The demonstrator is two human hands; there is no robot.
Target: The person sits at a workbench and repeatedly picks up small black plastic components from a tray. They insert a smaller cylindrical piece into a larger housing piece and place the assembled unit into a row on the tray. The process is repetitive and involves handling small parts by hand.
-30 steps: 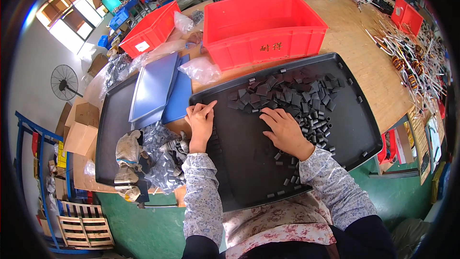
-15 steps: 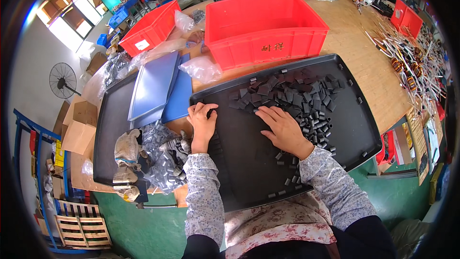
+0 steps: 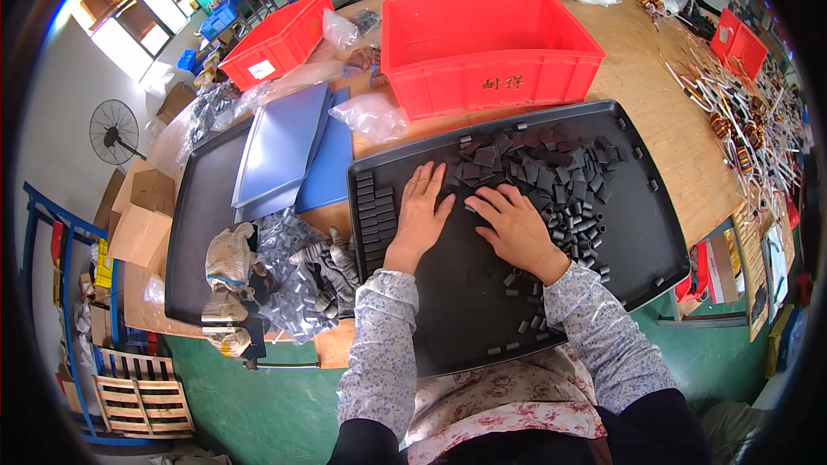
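Observation:
A large black tray (image 3: 457,319) lies in front of me. Short black tubes (image 3: 579,226) and flat black pieces (image 3: 541,174) are heaped loosely in its far right part. Along the left wall, similar black pieces (image 3: 374,217) lie lined up in tight rows. My left hand (image 3: 419,217) is just right of these rows, fingers stretched out and holding nothing that I can see. My right hand (image 3: 522,234) rests palm down at the left edge of the heap, fingers spread. A small black piece shows at its index fingertip, touched rather than gripped.
Behind the tray stands a big red bin (image 3: 491,69), with another red bin (image 3: 277,39) farther left. Blue sheets (image 3: 282,151), a bag of grey parts (image 3: 293,280) and work gloves (image 3: 231,263) lie left. Bundled wires (image 3: 741,120) cover the right side.
My left hand has moved right, away from the tray's left wall, and its curled fingers have straightened. The lined-up rows now show. My right hand stays beside the heap.

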